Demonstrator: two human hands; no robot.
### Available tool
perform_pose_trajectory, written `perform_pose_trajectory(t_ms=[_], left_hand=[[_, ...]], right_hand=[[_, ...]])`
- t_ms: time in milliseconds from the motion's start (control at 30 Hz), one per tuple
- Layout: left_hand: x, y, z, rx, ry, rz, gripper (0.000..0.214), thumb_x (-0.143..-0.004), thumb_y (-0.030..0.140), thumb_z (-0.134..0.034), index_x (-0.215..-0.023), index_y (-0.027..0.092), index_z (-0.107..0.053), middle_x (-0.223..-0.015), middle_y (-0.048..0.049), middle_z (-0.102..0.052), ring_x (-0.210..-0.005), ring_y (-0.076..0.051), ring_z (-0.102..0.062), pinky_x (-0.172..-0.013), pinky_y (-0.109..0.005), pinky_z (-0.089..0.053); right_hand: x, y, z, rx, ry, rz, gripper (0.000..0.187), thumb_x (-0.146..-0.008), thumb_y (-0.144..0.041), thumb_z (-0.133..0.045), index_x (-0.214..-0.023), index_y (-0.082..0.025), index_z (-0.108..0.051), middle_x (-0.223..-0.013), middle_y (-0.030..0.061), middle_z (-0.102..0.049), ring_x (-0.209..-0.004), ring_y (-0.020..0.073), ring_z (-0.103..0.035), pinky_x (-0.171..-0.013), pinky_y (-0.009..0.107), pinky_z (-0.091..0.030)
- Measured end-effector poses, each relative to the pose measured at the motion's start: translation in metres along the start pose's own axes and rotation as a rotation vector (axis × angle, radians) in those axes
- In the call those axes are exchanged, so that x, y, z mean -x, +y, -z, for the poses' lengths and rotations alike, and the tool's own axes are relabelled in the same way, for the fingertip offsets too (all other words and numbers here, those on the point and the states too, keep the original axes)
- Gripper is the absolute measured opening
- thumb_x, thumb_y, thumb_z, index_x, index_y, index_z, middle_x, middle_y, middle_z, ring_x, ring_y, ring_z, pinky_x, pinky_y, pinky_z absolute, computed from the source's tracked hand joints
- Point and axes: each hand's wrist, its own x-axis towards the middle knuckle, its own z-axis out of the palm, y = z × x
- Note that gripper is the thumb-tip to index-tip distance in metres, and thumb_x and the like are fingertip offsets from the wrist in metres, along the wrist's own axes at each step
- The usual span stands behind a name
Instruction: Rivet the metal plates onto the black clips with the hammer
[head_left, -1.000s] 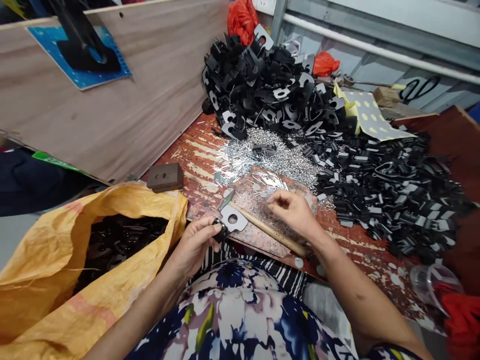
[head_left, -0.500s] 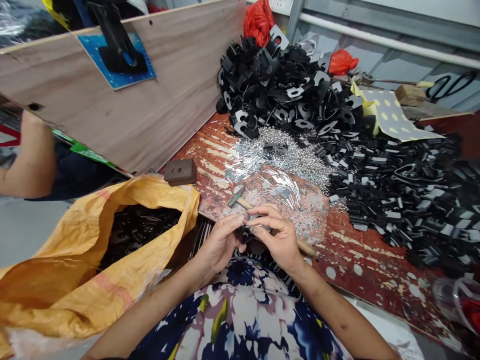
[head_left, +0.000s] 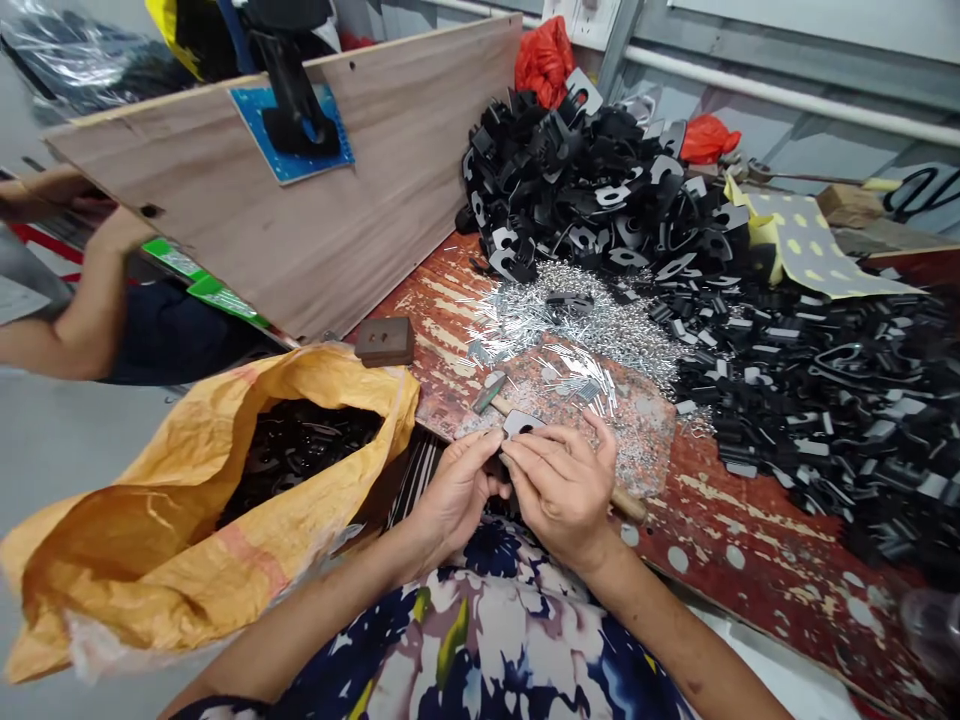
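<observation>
At the far left, beyond the upright wooden board (head_left: 225,200), another person's bent arm (head_left: 101,290) shows. A yellow sack (head_left: 322,530) gapes in front of the board, dark parts (head_left: 300,450) inside, and a brown block (head_left: 385,341) (two small holes in its face) lies on the red tabletop (head_left: 750,520) just beside it. The left hand (head_left: 452,490) pinches a clip piece (head_left: 516,424) close to the person's body, at the table's near edge, its pale plate pointing up. A hammer (head_left: 489,393) lies behind, partly covered by the right hand (head_left: 566,485), whose fingertips are drawn together on the same piece; whether they also hold a pin is hidden. Beyond lie loose pins (head_left: 585,375), then heaped black clips (head_left: 570,190), with smaller black parts (head_left: 810,390) rightmost.
</observation>
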Motion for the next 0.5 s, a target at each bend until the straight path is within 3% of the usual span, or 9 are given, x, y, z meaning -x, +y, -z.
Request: perform_pose_trajectory(t_ms=[200, 333, 500], left_hand=[[0.007, 0.0, -0.002, -0.039, 0.014, -0.04, 0.029, -0.076, 0.037, -0.086, -0.081, 0.014, -0.071, -0.072, 0.0011, -0.06, -0.055, -0.008, -0.053, -0.045, -0.018, -0.047], [0.018, 0.005, 0.003, -0.103, 0.064, -0.034, 0.031, -0.076, 0.04, -0.086, -0.081, 0.014, -0.069, -0.072, 0.0012, -0.057, -0.056, -0.008, -0.05, -0.044, -0.017, -0.046], [0.035, 0.005, 0.021, -0.204, -0.063, 0.02, 0.036, -0.075, 0.04, -0.087, -0.095, 0.018, -0.066, -0.087, 0.0006, -0.059, -0.065, -0.01, -0.052, -0.052, -0.019, -0.05]], right_hand=[[0.004, -0.003, 0.004, 0.095, -0.077, 0.137, 0.044, -0.092, -0.013, -0.062, -0.133, -0.029, -0.067, -0.113, 0.0012, -0.08, -0.097, 0.0228, -0.073, -0.117, 0.055, -0.027], [0.005, -0.01, -0.001, 0.083, -0.075, 0.162, 0.035, -0.094, -0.013, -0.059, -0.126, -0.023, -0.069, -0.108, 0.0031, -0.081, -0.097, 0.0212, -0.073, -0.113, 0.049, -0.03], [0.018, -0.015, -0.007, 0.051, -0.046, 0.145, 0.027, -0.096, -0.017, -0.059, -0.12, -0.021, -0.07, -0.104, 0.0017, -0.081, -0.092, 0.0183, -0.071, -0.107, 0.046, -0.032]])
